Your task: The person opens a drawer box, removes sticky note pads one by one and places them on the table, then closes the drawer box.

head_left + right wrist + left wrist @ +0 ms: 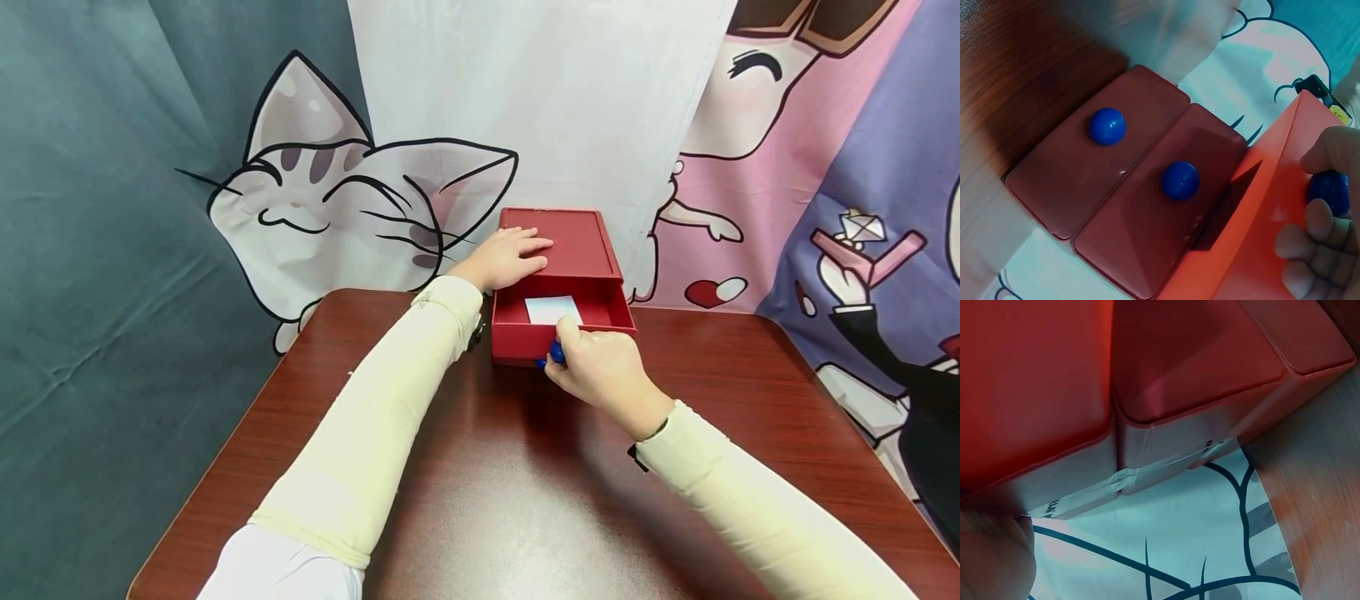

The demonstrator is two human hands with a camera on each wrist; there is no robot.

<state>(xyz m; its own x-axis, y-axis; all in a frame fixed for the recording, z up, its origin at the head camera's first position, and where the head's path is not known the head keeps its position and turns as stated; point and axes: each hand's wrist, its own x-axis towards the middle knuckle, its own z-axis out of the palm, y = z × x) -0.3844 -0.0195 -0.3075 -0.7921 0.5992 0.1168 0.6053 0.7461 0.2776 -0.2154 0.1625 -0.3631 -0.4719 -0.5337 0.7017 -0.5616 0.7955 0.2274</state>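
A red drawer cabinet (576, 242) stands at the back of the table, its top drawer (517, 340) pulled out. My right hand (600, 367) holds that drawer's round blue knob (1330, 191), thumb on one side and curled fingers on the other. On the cabinet's top, near its left edge, my left hand (510, 257) rests with its fingers spread. Inside the drawer lies a pale flat sheet (550, 309), partly hidden behind the drawer front. In the right wrist view, two lower drawers are closed, each with a blue knob (1180, 180).
The brown wooden table (480, 467) extends in front of the cabinet and to both sides. Behind it hangs a printed cloth (585, 100) with cartoon figures, close to the cabinet's back. A dark wrist device (1317, 94) shows at the left wrist.
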